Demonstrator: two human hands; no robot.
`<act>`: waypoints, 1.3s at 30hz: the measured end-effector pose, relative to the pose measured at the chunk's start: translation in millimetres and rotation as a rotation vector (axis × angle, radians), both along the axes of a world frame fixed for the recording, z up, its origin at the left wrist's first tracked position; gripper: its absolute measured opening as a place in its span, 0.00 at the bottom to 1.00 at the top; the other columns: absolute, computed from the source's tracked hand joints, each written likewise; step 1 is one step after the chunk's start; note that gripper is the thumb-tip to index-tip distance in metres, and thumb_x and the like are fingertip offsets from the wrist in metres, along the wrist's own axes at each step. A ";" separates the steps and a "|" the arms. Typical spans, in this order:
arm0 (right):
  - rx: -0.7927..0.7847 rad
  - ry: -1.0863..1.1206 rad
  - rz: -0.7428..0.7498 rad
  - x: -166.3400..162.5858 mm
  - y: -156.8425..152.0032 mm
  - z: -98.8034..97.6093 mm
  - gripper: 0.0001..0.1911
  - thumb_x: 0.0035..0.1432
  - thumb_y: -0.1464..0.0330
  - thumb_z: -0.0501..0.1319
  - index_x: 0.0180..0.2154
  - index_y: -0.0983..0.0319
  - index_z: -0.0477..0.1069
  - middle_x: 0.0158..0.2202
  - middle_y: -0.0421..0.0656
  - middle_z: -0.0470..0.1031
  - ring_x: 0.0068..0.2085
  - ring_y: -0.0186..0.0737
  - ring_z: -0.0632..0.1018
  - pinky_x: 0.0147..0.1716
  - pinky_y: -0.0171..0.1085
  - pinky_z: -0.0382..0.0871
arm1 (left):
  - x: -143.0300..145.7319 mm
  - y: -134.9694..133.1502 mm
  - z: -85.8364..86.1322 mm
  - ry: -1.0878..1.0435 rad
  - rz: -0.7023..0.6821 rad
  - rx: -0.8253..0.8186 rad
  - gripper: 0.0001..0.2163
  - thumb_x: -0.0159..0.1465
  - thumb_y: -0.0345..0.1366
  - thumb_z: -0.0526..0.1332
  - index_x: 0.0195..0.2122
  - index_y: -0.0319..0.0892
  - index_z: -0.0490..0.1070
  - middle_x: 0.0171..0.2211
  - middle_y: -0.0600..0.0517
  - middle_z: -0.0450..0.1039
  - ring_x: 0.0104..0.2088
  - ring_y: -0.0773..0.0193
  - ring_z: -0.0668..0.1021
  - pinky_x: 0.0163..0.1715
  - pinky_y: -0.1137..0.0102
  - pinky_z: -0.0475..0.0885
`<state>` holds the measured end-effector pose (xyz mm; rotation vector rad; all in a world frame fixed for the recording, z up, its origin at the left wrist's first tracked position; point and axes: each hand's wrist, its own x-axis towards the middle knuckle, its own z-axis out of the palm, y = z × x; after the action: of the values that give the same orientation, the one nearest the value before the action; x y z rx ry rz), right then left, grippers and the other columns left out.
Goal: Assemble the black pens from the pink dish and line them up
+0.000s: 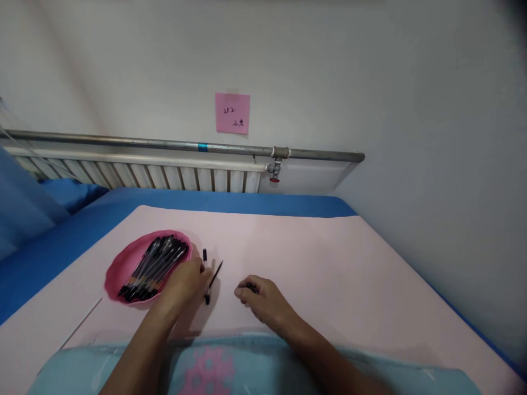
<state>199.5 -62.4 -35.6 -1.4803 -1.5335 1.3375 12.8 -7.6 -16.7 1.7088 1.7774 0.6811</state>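
My left hand (196,278) is closed over the pink table cover, just right of the basket. Its fingers curl across the middle of a clear pen with a black end (205,254) showing beyond them. A thin, dark pointed stick (218,270), like a pen refill, slants out beside the fingertips. Which of these the fingers grip, I cannot tell. Further right, my right hand (263,299) is closed on a small black piece (252,287), perhaps a pen cap, mostly hidden by the fingers. Several black-ended clear pens (154,269) lie bundled in a pink basket (117,274).
A thin white stick (80,323) lies at the left of the pink cover (329,263). Behind the blue edge (247,202) stand a radiator (164,175) and a metal pipe (156,144) with a red-handled valve (274,180). A pink note (233,113) hangs on the wall.
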 end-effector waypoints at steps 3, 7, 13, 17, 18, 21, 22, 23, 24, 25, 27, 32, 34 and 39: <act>0.002 -0.002 0.017 0.0 0.6 -0.1 0.08 0.51 0.65 0.57 0.30 0.61 0.71 0.25 0.39 0.69 0.27 0.32 0.67 0.26 0.31 0.57 | -1.8 1.0 -5.6 0.063 0.053 0.029 0.15 0.45 0.33 0.62 0.10 0.46 0.55 0.09 0.55 0.51 0.20 0.56 0.70 0.24 0.69 0.60; 0.012 -0.003 0.030 -0.6 0.0 -1.0 0.07 0.51 0.66 0.56 0.30 0.62 0.70 0.26 0.40 0.70 0.29 0.33 0.69 0.28 0.32 0.58 | 3.4 -2.6 -5.5 0.137 0.010 0.013 0.15 0.46 0.35 0.62 0.10 0.46 0.55 0.10 0.50 0.58 0.22 0.54 0.72 0.26 0.67 0.61; 0.021 -0.011 0.040 0.4 0.3 -0.9 0.08 0.51 0.66 0.56 0.30 0.62 0.70 0.26 0.40 0.70 0.29 0.33 0.70 0.28 0.31 0.59 | 5.6 -2.8 0.0 0.325 -0.077 -0.112 0.08 0.51 0.37 0.57 0.17 0.41 0.65 0.18 0.42 0.70 0.25 0.53 0.74 0.27 0.66 0.62; 0.042 -0.014 0.041 0.8 0.2 -4.8 0.08 0.51 0.66 0.56 0.31 0.62 0.70 0.26 0.39 0.71 0.29 0.32 0.70 0.28 0.31 0.59 | 9.8 -4.1 3.0 0.446 -0.132 -0.165 0.11 0.56 0.39 0.53 0.32 0.37 0.70 0.29 0.39 0.74 0.31 0.53 0.75 0.29 0.67 0.62; 0.043 -0.016 0.041 0.8 0.0 -5.6 0.08 0.51 0.66 0.56 0.31 0.61 0.70 0.26 0.39 0.71 0.29 0.32 0.70 0.27 0.31 0.59 | 11.8 -5.4 4.3 0.471 -0.153 -0.169 0.13 0.58 0.39 0.51 0.34 0.37 0.70 0.32 0.38 0.74 0.33 0.54 0.75 0.30 0.67 0.63; 0.049 -0.024 0.047 0.3 -0.9 -6.2 0.07 0.51 0.66 0.55 0.31 0.61 0.70 0.26 0.38 0.71 0.28 0.32 0.70 0.27 0.31 0.59 | 19.2 -11.7 8.3 0.522 -0.237 -0.182 0.13 0.60 0.37 0.48 0.36 0.36 0.69 0.34 0.38 0.74 0.34 0.55 0.75 0.31 0.66 0.63; 0.052 -0.029 0.051 0.0 -1.0 -5.9 0.07 0.51 0.66 0.55 0.31 0.61 0.70 0.26 0.38 0.70 0.28 0.32 0.70 0.27 0.30 0.59 | 21.8 -14.3 9.3 0.528 -0.267 -0.183 0.12 0.60 0.35 0.48 0.35 0.36 0.69 0.34 0.39 0.74 0.34 0.55 0.75 0.30 0.67 0.63; 0.055 -0.036 0.053 -0.2 -1.0 -5.5 0.07 0.51 0.67 0.56 0.30 0.61 0.70 0.25 0.38 0.70 0.28 0.32 0.70 0.27 0.30 0.59 | 24.2 -16.9 10.2 0.528 -0.291 -0.182 0.11 0.59 0.33 0.49 0.35 0.37 0.70 0.34 0.40 0.74 0.34 0.56 0.75 0.31 0.67 0.63; 0.058 -0.044 0.053 -0.4 -0.9 -5.3 0.07 0.51 0.67 0.56 0.30 0.61 0.70 0.25 0.38 0.70 0.28 0.32 0.70 0.27 0.30 0.59 | 26.3 -19.2 11.0 0.526 -0.312 -0.177 0.10 0.59 0.32 0.49 0.34 0.38 0.70 0.35 0.42 0.74 0.35 0.57 0.75 0.31 0.68 0.62; 0.061 -0.054 0.054 -0.6 -0.8 -5.2 0.07 0.51 0.67 0.56 0.30 0.61 0.70 0.26 0.38 0.71 0.28 0.32 0.70 0.27 0.30 0.59 | 27.8 -21.1 11.6 0.525 -0.330 -0.173 0.10 0.59 0.31 0.50 0.34 0.38 0.70 0.35 0.42 0.74 0.35 0.58 0.75 0.31 0.68 0.62; 0.064 -0.075 0.054 -0.5 -0.3 -6.0 0.07 0.51 0.67 0.56 0.31 0.61 0.70 0.26 0.38 0.71 0.28 0.32 0.70 0.26 0.30 0.58 | 28.1 -22.7 12.9 0.522 -0.357 -0.168 0.10 0.59 0.33 0.50 0.32 0.39 0.70 0.34 0.44 0.74 0.35 0.59 0.75 0.31 0.69 0.62; 0.119 -0.164 0.070 -0.6 -0.9 -10.3 0.08 0.52 0.65 0.55 0.32 0.60 0.71 0.27 0.38 0.71 0.28 0.32 0.70 0.26 0.30 0.58 | 12.3 -16.3 15.5 0.538 -0.318 -0.153 0.10 0.60 0.36 0.49 0.31 0.40 0.69 0.30 0.46 0.74 0.31 0.60 0.75 0.27 0.69 0.61; 0.194 -0.242 0.072 -1.8 -2.0 -11.2 0.07 0.53 0.67 0.55 0.32 0.60 0.70 0.28 0.39 0.72 0.29 0.32 0.70 0.27 0.30 0.59 | 5.5 -13.5 15.0 0.595 -0.271 -0.135 0.08 0.58 0.34 0.50 0.33 0.40 0.68 0.32 0.45 0.74 0.33 0.59 0.75 0.28 0.69 0.61; 0.396 -0.480 0.160 -5.7 -6.6 -10.7 0.06 0.54 0.69 0.54 0.32 0.60 0.69 0.31 0.40 0.73 0.32 0.33 0.71 0.30 0.31 0.59 | 3.5 -12.5 9.4 0.666 -0.288 -0.208 0.09 0.56 0.30 0.51 0.35 0.37 0.69 0.35 0.39 0.74 0.36 0.54 0.75 0.30 0.67 0.63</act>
<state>193.8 -69.0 -46.3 -1.5043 -2.1112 0.7155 16.2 -20.0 -7.4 2.1295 1.8600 -0.2262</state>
